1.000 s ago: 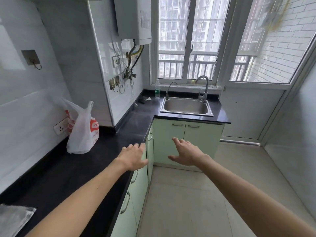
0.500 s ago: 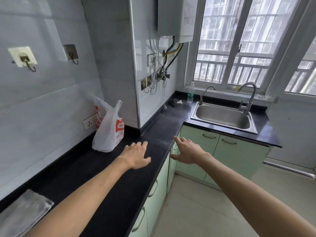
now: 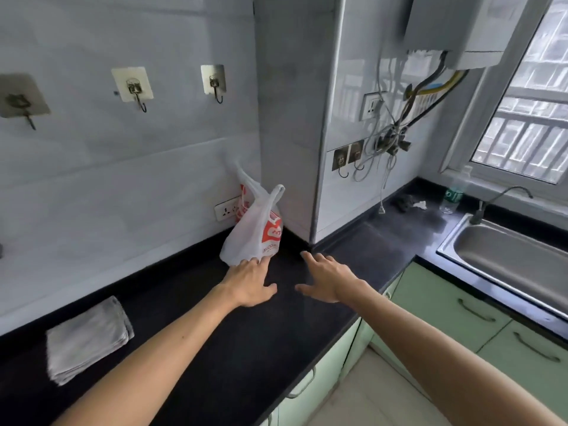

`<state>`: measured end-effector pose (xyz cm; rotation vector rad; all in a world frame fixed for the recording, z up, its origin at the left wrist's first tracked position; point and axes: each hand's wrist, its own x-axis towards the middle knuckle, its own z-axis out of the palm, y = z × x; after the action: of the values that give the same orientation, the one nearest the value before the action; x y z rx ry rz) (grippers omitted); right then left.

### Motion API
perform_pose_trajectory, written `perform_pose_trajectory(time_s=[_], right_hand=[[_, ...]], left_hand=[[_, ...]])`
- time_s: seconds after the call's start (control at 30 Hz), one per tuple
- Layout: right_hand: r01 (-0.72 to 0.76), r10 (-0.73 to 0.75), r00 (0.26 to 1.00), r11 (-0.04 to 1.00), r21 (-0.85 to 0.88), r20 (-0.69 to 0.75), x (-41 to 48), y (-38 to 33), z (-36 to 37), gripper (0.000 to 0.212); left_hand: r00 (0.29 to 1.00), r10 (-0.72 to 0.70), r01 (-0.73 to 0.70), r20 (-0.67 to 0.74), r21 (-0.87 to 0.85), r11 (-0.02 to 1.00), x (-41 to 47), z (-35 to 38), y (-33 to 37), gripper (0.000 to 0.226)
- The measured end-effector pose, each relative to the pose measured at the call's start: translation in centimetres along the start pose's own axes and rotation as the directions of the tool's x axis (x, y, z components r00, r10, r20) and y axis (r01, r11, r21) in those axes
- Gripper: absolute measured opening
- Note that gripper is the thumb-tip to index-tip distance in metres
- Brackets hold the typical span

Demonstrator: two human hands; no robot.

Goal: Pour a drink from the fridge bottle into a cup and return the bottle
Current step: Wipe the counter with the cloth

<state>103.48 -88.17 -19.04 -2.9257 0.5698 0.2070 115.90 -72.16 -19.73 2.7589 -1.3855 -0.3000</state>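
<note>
My left hand (image 3: 249, 282) reaches over the black countertop (image 3: 215, 348) with straight fingers, its fingertips at the bottom edge of a white and red plastic bag (image 3: 256, 232). My right hand (image 3: 329, 279) hovers beside it, palm down, fingers spread, holding nothing. A clear plastic bottle with a green label (image 3: 454, 195) stands at the back of the counter near the sink (image 3: 510, 259). No fridge and no cup are in view.
A folded grey cloth (image 3: 87, 339) lies on the counter at the left. Wall hooks (image 3: 135, 87) hang above. Loose cables (image 3: 390, 142) dangle under the water heater. Green cabinets (image 3: 445, 315) run below, with tiled floor (image 3: 362, 401) in front.
The view has swung left, away from the window and sink toward the wall. Both hands have moved over the counter toward the plastic bag, and the left fingertips now reach it.
</note>
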Motion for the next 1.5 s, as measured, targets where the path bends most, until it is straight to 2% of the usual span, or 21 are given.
perform_pose_trajectory(time_s=[0.13,0.33,0.5,0.7,0.93,1.13,1.33,1.5], right_hand=[[0.100,-0.101,0.994,0.995,0.017,0.049,3.3,-0.7,0.6,0.088],[0.270,-0.273,0.953,0.962,0.046,0.133,7.0,-4.4,3.4,0.087],[0.414,-0.415,0.874,0.908,0.060,0.251,8.8,-9.7,7.0,0.087],[0.509,-0.502,0.792,0.857,0.077,0.348,9.7,-15.3,10.8,0.086],[0.566,-0.533,0.730,0.822,0.061,0.428,11.3,-19.8,13.5,0.085],[0.628,-0.568,0.689,0.778,0.021,0.450,12.6,-23.2,15.6,0.082],[0.766,-0.693,0.583,0.643,-0.002,0.424,10.2,-25.7,19.7,0.079],[0.772,-0.754,0.589,0.631,0.075,0.291,12.0,-28.8,22.5,0.067]], left_hand=[[0.993,-0.118,0.119,0.024,-0.027,0.993,0.4,0.8,-0.8,0.062],[0.953,-0.303,0.304,0.031,-0.100,0.947,-2.3,3.6,-3.2,0.068],[0.874,-0.479,0.486,0.082,-0.147,0.861,-7.4,7.4,-7.0,0.066],[0.754,-0.638,0.657,0.155,-0.148,0.740,-13.7,10.8,-12.2,0.066],[0.663,-0.717,0.749,0.217,-0.168,0.641,-17.2,14.0,-16.7,0.068],[0.626,-0.752,0.779,0.205,-0.195,0.596,-17.7,17.3,-18.9,0.069],[0.571,-0.807,0.815,0.150,-0.220,0.536,-18.5,23.7,-18.7,0.080],[0.544,-0.838,0.824,0.040,-0.215,0.525,-18.7,26.1,-18.4,0.077]])
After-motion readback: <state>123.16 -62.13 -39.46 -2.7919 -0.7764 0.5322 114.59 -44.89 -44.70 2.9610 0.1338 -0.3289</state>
